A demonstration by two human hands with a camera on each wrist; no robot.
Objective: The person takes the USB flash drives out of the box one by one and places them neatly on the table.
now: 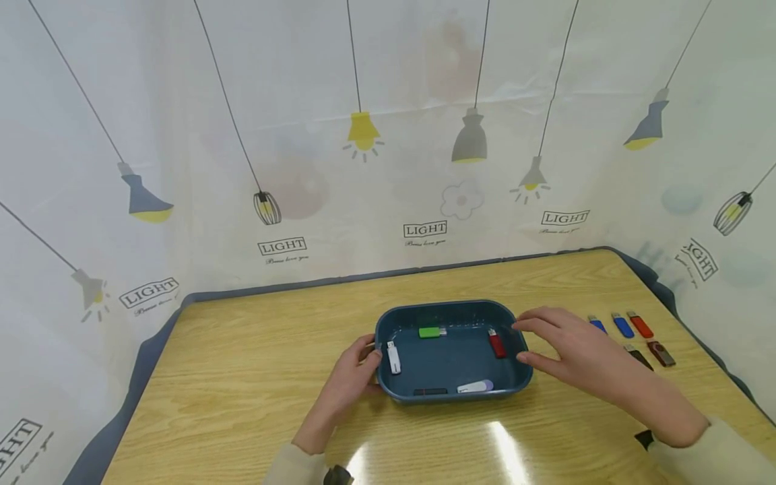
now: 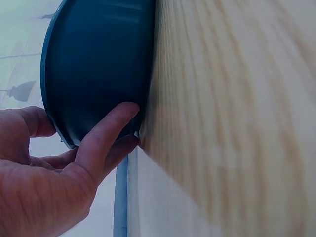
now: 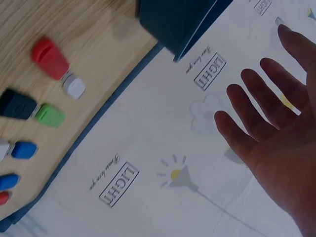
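I've got my left hand [image 1: 350, 372] clamped on the tray [image 1: 451, 357], my right hand [image 1: 566, 343] fingers apart, and I reckon it's light, stiff, slick, best held at both ends!

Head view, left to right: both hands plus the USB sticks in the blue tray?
Left hand, white USB stick, green USB stick, white-and-purple USB stick, dark red USB stick, right hand. Left out: the dark stick, directly below the green one in the picture.
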